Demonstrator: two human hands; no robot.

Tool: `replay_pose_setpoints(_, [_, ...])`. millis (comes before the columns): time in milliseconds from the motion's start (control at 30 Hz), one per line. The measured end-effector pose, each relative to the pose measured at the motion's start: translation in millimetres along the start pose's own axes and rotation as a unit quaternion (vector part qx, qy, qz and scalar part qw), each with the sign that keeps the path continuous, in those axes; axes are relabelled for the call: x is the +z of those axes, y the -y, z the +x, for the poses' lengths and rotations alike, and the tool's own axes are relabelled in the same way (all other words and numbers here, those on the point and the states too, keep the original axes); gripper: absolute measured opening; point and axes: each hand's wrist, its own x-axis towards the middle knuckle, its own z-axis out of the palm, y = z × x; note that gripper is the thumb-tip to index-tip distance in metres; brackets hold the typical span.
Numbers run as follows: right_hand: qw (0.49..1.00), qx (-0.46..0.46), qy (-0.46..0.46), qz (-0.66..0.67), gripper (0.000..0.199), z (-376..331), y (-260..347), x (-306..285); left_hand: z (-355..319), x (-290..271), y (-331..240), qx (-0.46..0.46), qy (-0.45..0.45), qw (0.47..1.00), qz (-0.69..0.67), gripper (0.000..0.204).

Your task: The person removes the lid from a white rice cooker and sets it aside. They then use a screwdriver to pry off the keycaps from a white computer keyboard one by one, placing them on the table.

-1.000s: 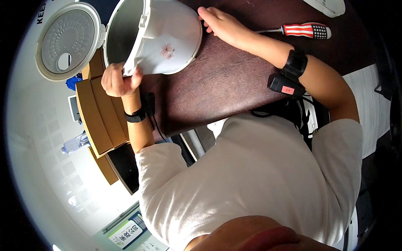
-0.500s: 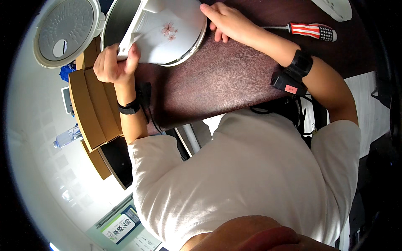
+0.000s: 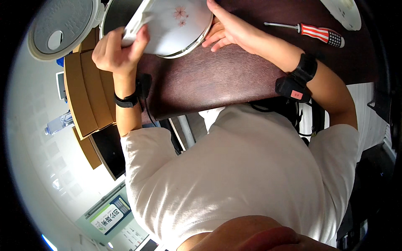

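A white appliance (image 3: 171, 35) with pink flowers on its side, which looks like a rice cooker, lies tipped over at the top of the view. Its round lid (image 3: 77, 21), with a grey inner disc, hangs open to the left. My left hand (image 3: 115, 52) is closed around the white carrying handle (image 3: 136, 24). Against the right side of the body rests my right hand (image 3: 230, 31), its fingers stretched and spread by the base rim. The far part of the cooker is cut off by the frame's upper edge.
A screwdriver (image 3: 316, 34) with a red, white and black handle lies right of my right hand on the dark brown table (image 3: 217, 83). A white curved part (image 3: 345, 12) sits at the upper right. Cardboard boxes (image 3: 86, 92) stand left of the table.
My right hand's fingers have spread more along the cooker's side. The cooker sits a little higher in the view, and my left hand keeps its grip on the handle.
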Motion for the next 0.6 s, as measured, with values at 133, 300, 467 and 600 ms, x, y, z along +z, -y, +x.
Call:
replay_pose_setpoints(133, [1.000, -0.023, 0.002, -0.021, 0.101, 0, 0, 3, 0, -7, -15, 0.024, 0.004, 1.000, -0.001, 0.041])
replay_pose_setpoints(300, [0.998, -0.027, 0.037, -0.049, 0.074, -7, 7, 3, 8, -13, -27, -0.047, 0.044, 0.998, 0.014, 0.044])
replay_pose_setpoints(467, [0.975, -0.066, -0.025, -0.212, 0.060, -5, -2, 4, 21, -11, -41, -0.124, 0.080, 0.989, 0.000, 0.033])
replay_pose_setpoints(600, [0.900, -0.158, -0.091, -0.395, 0.074, 3, -19, 10, 27, -10, -46, -0.173, 0.063, 0.983, 0.018, 0.036])
